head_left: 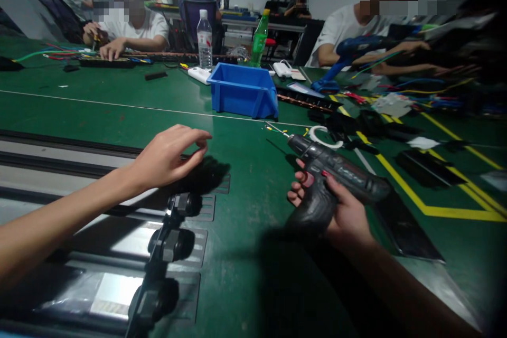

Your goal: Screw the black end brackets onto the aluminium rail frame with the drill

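Observation:
My right hand (336, 200) is wrapped round the grip of a black cordless drill (340, 169), whose thin bit points up and left toward the blue bin. My left hand (178, 153) hovers over the ends of long metal bars (114, 237), its fingers curved. A small gap shows between thumb and index finger, and nothing is visible in it. Black round knobs or cable glands (174, 244) line the bars' right ends, just below that hand. A white ring (325, 137) lies beyond the drill.
A blue bin (241, 97) sits mid-table, with a water bottle (205, 42) and a green bottle (260, 39) behind it. Another drill (336, 66), wires and black parts lie at the right. People work across the green table (99, 97).

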The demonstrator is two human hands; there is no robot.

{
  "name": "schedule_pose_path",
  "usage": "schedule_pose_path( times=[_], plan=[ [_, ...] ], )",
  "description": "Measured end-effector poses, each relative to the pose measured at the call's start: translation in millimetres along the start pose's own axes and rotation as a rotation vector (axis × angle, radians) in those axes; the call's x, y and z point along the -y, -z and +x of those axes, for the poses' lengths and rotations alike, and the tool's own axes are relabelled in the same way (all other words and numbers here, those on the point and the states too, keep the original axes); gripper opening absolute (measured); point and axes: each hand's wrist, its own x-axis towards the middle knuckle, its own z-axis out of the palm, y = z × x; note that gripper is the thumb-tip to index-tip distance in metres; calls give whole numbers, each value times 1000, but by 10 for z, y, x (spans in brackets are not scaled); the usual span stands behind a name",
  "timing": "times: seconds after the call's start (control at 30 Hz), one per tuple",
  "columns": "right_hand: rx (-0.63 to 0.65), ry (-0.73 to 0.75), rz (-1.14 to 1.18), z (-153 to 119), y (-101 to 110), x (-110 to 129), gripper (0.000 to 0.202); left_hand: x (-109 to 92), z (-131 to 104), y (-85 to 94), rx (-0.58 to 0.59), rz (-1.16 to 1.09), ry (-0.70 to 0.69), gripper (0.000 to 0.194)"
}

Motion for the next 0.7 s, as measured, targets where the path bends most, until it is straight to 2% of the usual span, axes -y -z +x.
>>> schedule_pose_path(
  times=[0.1, 0.2, 0.27, 0.37, 0.53, 0.6, 0.7],
  plan=[
    [55, 109, 36, 9, 108, 166, 45, -175, 230, -32, 164, 22, -121, 25],
    [99, 182, 102, 31, 216, 264, 39, -436, 575, -186, 364, 55, -299, 25],
    [81, 188, 145, 51, 280, 281, 40, -607, 835, -375, 447, 44, -419, 21],
    [60, 172, 184, 66, 340, 274, 40, -783, 1201, -754, 554, 41, -411, 20],
    [118, 160, 136, -19, 239, 265, 40, -886, 1594, -1373, 503, -18, -350, 37],
    [172, 142, 108, -104, 116, 235, 45, -918, 1668, -1544, 458, -74, -330, 39],
    [297, 103, 73, -282, -103, 128, 47, -1013, 1736, -1707, 430, -211, -321, 31]
  ],
)
